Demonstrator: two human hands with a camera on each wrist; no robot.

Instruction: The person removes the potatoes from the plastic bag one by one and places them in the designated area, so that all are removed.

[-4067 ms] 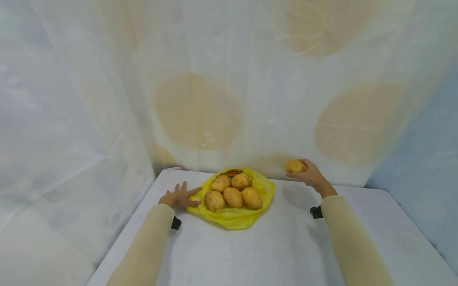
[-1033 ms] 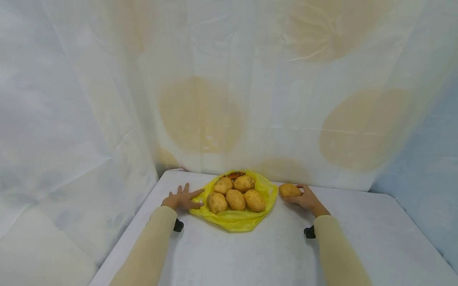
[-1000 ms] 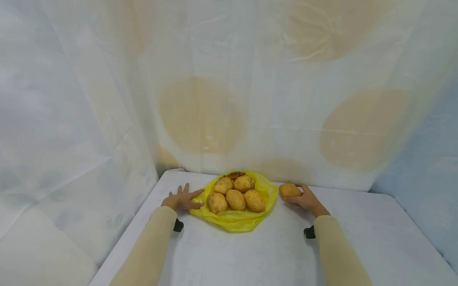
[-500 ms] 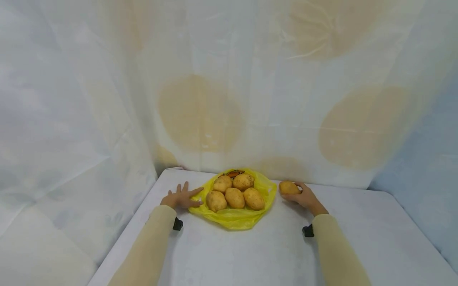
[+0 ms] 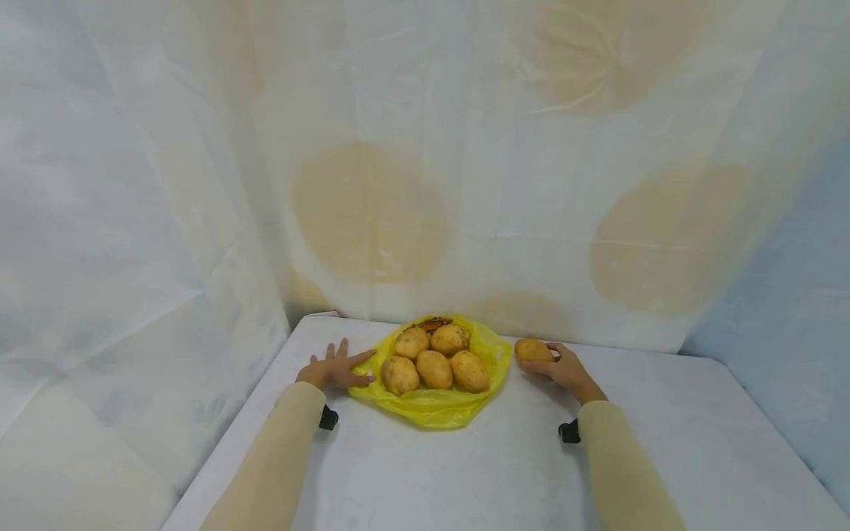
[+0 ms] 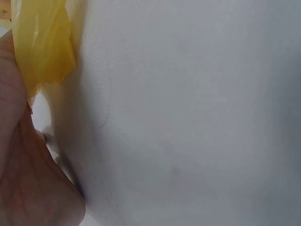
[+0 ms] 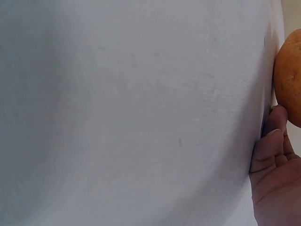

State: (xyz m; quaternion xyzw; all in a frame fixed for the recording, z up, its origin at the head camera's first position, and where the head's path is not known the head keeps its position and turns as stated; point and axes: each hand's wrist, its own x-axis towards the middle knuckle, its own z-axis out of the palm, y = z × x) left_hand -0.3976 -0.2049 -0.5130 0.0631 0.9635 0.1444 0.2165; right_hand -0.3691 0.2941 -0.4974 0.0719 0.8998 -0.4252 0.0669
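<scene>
Potato (image 5: 533, 349) was just right of the yellow bag (image 5: 432, 411); we pinched it with our right hand (image 5: 566, 371), left hand (image 5: 335, 370) fingers spread on the bag, judging low, gentle handling best.

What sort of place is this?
Probably a makeshift recording booth: tan-spotted white sheeting hangs behind a white table, and small black wrist devices look like cameras.

A single tan oval potato (image 5: 533, 349) lies just right of a spread yellow plastic bag (image 5: 441, 414) bearing five similar potatoes (image 5: 434, 369)
</scene>
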